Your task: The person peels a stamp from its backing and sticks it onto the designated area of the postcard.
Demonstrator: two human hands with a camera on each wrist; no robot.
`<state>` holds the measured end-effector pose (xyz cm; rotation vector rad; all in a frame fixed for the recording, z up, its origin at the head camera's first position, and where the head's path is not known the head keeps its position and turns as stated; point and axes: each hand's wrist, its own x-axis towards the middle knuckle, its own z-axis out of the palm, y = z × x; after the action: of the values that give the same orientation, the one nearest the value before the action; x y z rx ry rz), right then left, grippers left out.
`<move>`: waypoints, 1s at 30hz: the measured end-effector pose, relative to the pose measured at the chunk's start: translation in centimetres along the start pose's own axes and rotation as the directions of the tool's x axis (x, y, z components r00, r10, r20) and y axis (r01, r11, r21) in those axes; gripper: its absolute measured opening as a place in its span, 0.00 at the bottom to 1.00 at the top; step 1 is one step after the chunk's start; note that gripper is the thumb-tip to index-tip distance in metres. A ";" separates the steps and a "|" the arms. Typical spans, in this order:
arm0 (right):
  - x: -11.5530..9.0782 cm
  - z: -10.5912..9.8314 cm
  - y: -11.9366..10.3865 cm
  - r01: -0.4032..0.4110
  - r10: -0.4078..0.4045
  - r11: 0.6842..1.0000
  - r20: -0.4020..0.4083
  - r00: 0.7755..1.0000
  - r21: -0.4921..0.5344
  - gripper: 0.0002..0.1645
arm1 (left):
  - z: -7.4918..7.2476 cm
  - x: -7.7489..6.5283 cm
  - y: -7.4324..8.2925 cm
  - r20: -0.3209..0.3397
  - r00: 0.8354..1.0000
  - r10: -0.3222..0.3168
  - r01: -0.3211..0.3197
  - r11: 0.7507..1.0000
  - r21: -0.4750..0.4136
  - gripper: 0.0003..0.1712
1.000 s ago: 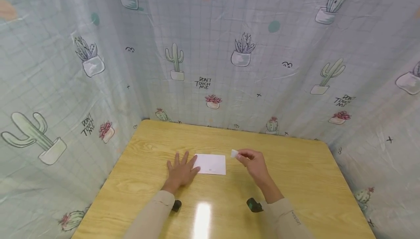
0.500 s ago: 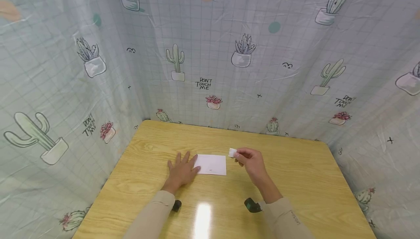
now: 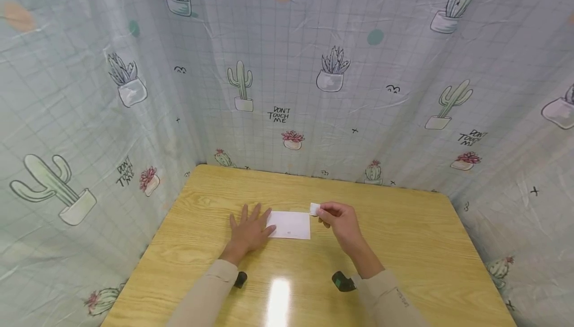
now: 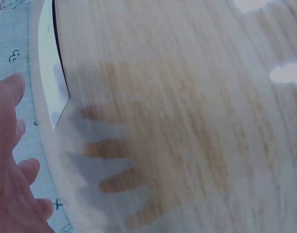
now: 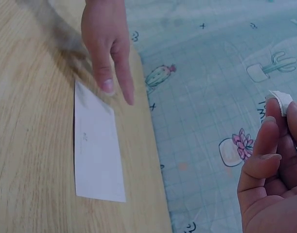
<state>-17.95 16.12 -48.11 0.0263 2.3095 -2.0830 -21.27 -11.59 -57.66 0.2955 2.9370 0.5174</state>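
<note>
A white rectangular paper [image 3: 291,224] with a small printed mark near its front edge lies on the wooden table. My left hand [image 3: 248,232] is spread at its left end, with straight forefinger and thumb over that edge. My right hand [image 3: 344,225] pinches a small white paper square [image 3: 315,209] between thumb and forefinger, near the rectangle's far right corner. In the right wrist view, the small square [image 5: 283,101] looks slightly bent, and the other fingers [image 5: 260,167] curl beneath it. Whether the square touches the larger paper cannot be told.
The wooden table [image 3: 403,247] reaches a curtain [image 3: 287,68] printed with cacti, which stands behind it and on both sides. Dark wrist devices [image 3: 344,282] sit near both sleeves. A bright reflection lies on the table's near part.
My right hand has moved a little left with the small paper square, closer to the white rectangle's far right corner. The left hand stays at the rectangle's left end.
</note>
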 end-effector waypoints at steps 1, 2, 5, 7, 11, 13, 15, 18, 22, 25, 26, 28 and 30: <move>0.0 0.0 0.0 -0.004 0.004 1.000 -0.001 1.000 0.000 0.08 | 0.0 0.0 0.1 -0.003 1.000 0.003 -0.003 1.000 -0.006 0.38; -0.1 0.0 0.0 -0.006 0.006 1.000 -0.001 1.000 0.000 0.08 | -0.1 0.1 0.1 -0.008 1.000 0.007 -0.007 1.000 -0.014 0.39; -0.1 0.0 0.0 -0.006 0.005 1.000 -0.001 1.000 -0.005 0.09 | -0.5 0.1 0.5 -0.027 0.999 0.027 -0.028 0.999 -0.024 0.39; -0.2 0.0 0.0 -0.006 0.006 1.000 -0.003 1.000 -0.004 0.09 | -0.8 0.2 0.7 -0.035 0.999 0.041 -0.042 0.999 -0.018 0.39; -0.2 0.2 0.0 -0.005 0.005 1.000 -0.001 1.000 0.016 0.08 | -1.6 0.0 1.3 -0.047 0.997 0.058 -0.058 0.998 0.006 0.40; -0.3 0.2 0.0 -0.011 0.011 1.000 -0.004 1.000 0.026 0.08 | -2.1 -0.1 1.7 -0.050 0.996 0.069 -0.069 0.998 0.000 0.40; -0.3 0.3 -0.1 -0.016 0.016 0.999 -0.007 1.000 0.027 0.08 | -2.5 -0.3 2.0 -0.054 0.996 0.078 -0.079 0.997 -0.015 0.40; -0.4 0.3 -0.1 -0.025 0.025 0.999 -0.010 1.000 0.024 0.08 | -2.9 -0.5 2.7 -0.061 0.994 0.094 -0.096 0.995 -0.032 0.41; -0.5 0.4 -0.2 -0.025 0.025 0.999 -0.012 1.000 0.026 0.08 | -3.6 -0.6 3.5 -0.073 0.991 0.112 -0.116 0.992 -0.057 0.41; -0.4 0.4 -0.2 -0.015 0.016 1.000 -0.015 1.000 0.027 0.08 | -4.0 -0.7 4.1 -0.083 0.989 0.124 -0.130 0.989 -0.071 0.41; -0.4 0.4 -0.1 -0.013 0.013 1.000 -0.016 1.000 0.026 0.08 | -4.1 -0.8 4.3 -0.087 0.988 0.128 -0.134 0.988 -0.070 0.41; -0.3 0.3 -0.1 -0.005 0.005 1.000 -0.018 1.000 0.019 0.08 | -4.4 -0.9 4.6 -0.088 0.987 0.135 -0.141 0.988 -0.069 0.41; -0.3 0.3 -0.1 -0.003 0.004 1.000 -0.026 1.000 0.018 0.08 | -4.6 -0.9 5.0 -0.087 0.986 0.145 -0.151 0.986 -0.070 0.41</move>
<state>-17.61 15.86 -47.99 0.0585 2.3034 -2.1151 -20.33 -8.69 -51.51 0.4979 2.9800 0.6750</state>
